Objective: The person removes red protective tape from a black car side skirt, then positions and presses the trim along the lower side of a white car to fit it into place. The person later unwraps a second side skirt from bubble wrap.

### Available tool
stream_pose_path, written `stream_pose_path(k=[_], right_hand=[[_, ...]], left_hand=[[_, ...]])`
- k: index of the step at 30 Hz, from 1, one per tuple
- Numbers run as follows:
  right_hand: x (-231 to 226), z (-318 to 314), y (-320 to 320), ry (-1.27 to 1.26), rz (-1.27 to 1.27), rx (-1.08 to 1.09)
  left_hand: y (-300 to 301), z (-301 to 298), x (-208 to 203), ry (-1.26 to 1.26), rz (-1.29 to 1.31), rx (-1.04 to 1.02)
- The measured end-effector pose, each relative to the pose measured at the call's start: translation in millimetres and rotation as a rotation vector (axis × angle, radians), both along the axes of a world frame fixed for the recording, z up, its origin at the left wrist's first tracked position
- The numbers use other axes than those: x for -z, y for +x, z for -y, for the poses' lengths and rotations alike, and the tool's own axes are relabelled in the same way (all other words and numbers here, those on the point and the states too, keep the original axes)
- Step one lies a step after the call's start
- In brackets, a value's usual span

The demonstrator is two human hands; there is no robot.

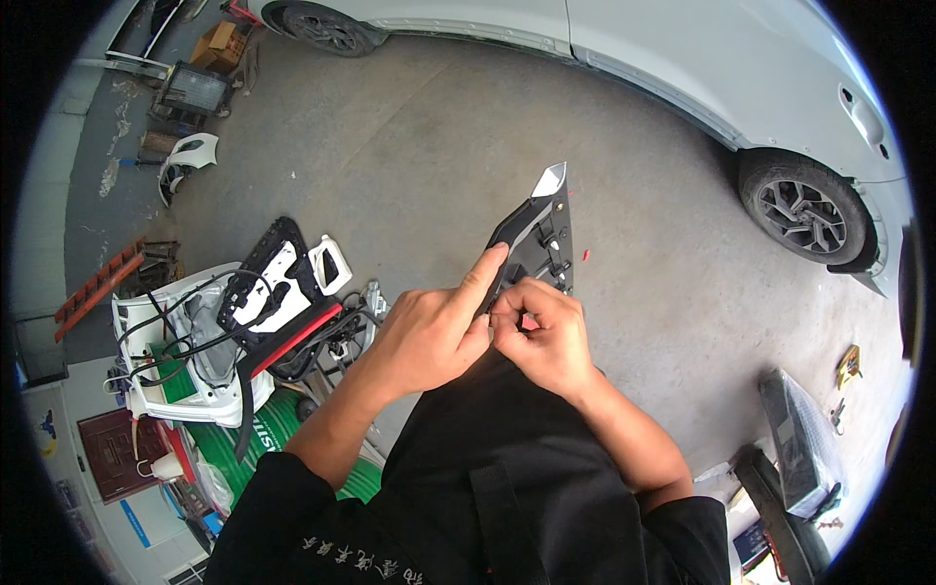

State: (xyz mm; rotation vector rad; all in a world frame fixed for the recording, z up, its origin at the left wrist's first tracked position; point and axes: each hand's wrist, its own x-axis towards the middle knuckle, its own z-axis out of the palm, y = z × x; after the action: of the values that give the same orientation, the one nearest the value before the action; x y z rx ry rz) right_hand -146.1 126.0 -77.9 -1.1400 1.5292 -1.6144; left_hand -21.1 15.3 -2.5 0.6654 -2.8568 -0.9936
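Note:
Held upright before my chest is a black plastic car trim piece (515, 226), narrow, with a pale tip and small clips on its right face. My left hand (414, 341) grips its near end, the index finger stretched along its edge. Close beside it, my right hand (546, 336) is closed in a pinch at the lower edge, fingertips almost touching my left thumb. A small red patch (529, 321) shows by the right fingers. What exactly those fingertips pinch is hidden.
A white car (663, 58) stands across the far side and right. At left, a white door shell (185, 370) with cables lies over green material (278, 429). A red ladder-like frame (97, 290) is farther left. Bubble-wrapped goods (801, 439) lie at right.

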Motion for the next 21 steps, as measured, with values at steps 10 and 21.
stream_pose_path(k=[10, 21], right_hand=[[4, 0, 7, -0.052, 0.032, 0.002], [2, 3, 16, 0.013, 0.045, 0.015]], left_hand=[[6, 0, 2, -0.018, -0.013, 0.012], [13, 5, 4, -0.01, -0.007, 0.043]])
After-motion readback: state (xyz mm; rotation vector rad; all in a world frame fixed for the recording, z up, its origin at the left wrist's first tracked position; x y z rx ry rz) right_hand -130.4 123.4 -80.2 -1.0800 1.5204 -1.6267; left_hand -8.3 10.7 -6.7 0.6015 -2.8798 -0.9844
